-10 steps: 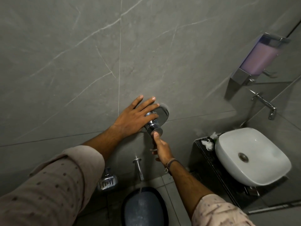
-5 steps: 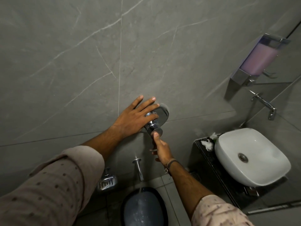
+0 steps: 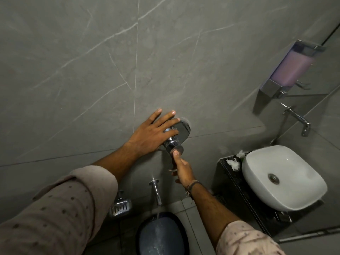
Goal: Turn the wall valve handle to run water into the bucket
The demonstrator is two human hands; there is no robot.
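1. Two hands are at work here, both mine. My left hand (image 3: 149,137) lies flat against the grey wall (image 3: 73,70), fingers spread and straight, and the lower fingers touch the chrome valve handle (image 3: 173,143) without closing around it.
2. My right hand (image 3: 181,170) comes from below. Its thumb presses on the round front end of the handle, and the other fingers curl around the thin lever that hangs down from it.
3. The handle stands out from a round chrome plate (image 3: 183,128) fixed on the wall, just under a horizontal tile joint.
4. Below it a chrome spout (image 3: 156,192) points down, and a stream of water (image 3: 159,219) falls from it into the dark blue bucket (image 3: 161,236) on the tiled floor.
5. The wall is large grey tile with pale veins and thin joints.
6. Left of the spout hangs a wire soap dish (image 3: 120,205).
7. On the right a white basin (image 3: 283,179) sits on a dark counter (image 3: 237,196), with a small tap (image 3: 298,118) and a dispenser of pink soap (image 3: 292,69) above it.
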